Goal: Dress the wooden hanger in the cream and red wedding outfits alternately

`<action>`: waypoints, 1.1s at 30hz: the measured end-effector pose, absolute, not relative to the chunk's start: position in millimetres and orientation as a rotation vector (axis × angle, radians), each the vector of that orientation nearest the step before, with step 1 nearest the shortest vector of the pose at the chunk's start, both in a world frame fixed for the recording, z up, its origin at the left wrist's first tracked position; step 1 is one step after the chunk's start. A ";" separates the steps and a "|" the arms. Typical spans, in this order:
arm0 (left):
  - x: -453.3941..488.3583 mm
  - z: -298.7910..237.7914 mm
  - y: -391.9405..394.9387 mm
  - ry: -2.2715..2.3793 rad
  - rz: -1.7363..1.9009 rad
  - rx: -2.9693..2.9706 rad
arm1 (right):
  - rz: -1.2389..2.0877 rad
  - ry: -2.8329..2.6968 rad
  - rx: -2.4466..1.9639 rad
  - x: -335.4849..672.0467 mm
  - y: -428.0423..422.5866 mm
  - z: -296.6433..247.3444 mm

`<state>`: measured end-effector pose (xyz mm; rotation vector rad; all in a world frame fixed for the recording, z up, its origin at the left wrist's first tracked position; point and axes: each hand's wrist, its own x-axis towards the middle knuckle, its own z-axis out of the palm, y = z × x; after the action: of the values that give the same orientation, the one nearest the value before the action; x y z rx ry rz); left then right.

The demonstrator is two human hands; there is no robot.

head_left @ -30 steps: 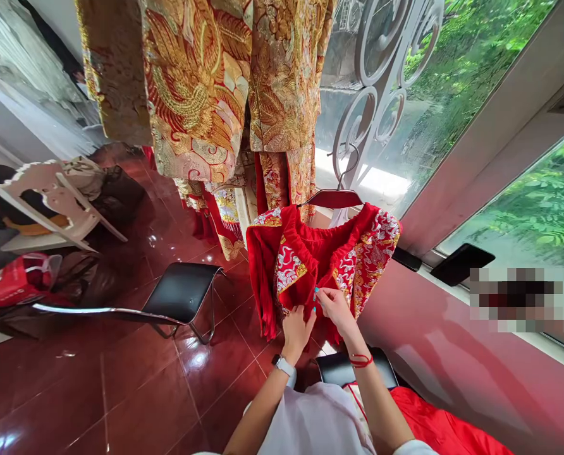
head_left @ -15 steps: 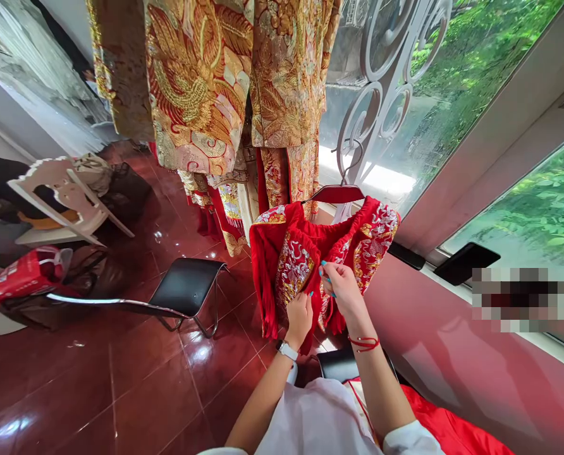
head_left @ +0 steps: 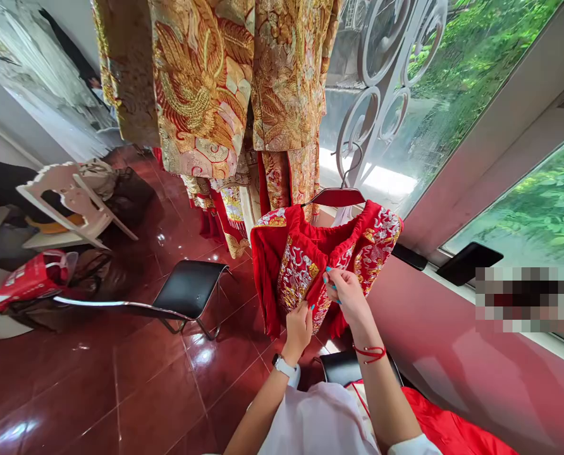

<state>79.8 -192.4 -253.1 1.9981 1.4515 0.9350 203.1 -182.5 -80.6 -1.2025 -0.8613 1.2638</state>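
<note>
A red embroidered jacket with silver and gold patterns hangs from a dark red hanger, hooked on the white scrolled metalwork. My left hand is closed on the jacket's front edge, low near the middle. Higher up, my right hand pinches the front opening between thumb and fingers. The small spot under the right fingertips is hidden, so any fastener there cannot be made out.
Gold embroidered garments hang at the back. A black chair stands to the left, near a white chair and a red bag. A phone rests on the windowsill; red fabric lies at lower right.
Both hands have shifted slightly downward, still at the jacket's front. The front panels now lie flatter and closer together around the fingers. The view has moved a little.
</note>
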 end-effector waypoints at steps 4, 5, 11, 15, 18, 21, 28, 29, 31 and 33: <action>71.8 -240.7 -196.5 1.390 1.003 1.886 | 1.213 -0.921 -1.220 209.4 -186.0 -84.4; 70.0 -237.2 -197.1 1.386 1.028 1.854 | 1.211 -0.940 -1.228 211.5 -186.7 -85.6; 80.6 -201.0 -185.3 1.412 1.364 1.678 | 1.047 -0.949 -1.303 216.2 -185.3 -102.7; 107.4 -172.6 -162.0 1.271 1.321 1.868 | 0.627 -0.959 -1.412 218.2 -174.0 -123.8; 123.5 -170.5 -143.2 1.330 1.285 1.901 | 0.512 -1.065 -1.432 221.6 -163.5 -139.7; 132.8 -184.2 -125.3 1.413 1.311 1.871 | 0.663 -1.120 -1.370 225.6 -157.1 -152.3; 135.9 -203.7 -98.2 1.409 1.352 1.690 | 0.748 -1.119 -1.330 239.0 -161.1 -173.4; 134.5 -201.5 -96.3 1.409 1.354 1.680 | 0.751 -1.118 -1.341 240.4 -161.9 -175.3; 131.8 -194.9 -93.4 1.410 1.344 1.685 | 0.744 -1.123 -1.357 241.7 -161.8 -176.1; 129.3 -188.4 -93.7 1.380 1.317 1.686 | 0.687 -1.185 -1.366 240.2 -158.9 -172.4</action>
<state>129.3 -93.7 -188.4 1.6856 1.3796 1.3173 240.2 -158.9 -172.4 -1.3663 -1.1847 0.6867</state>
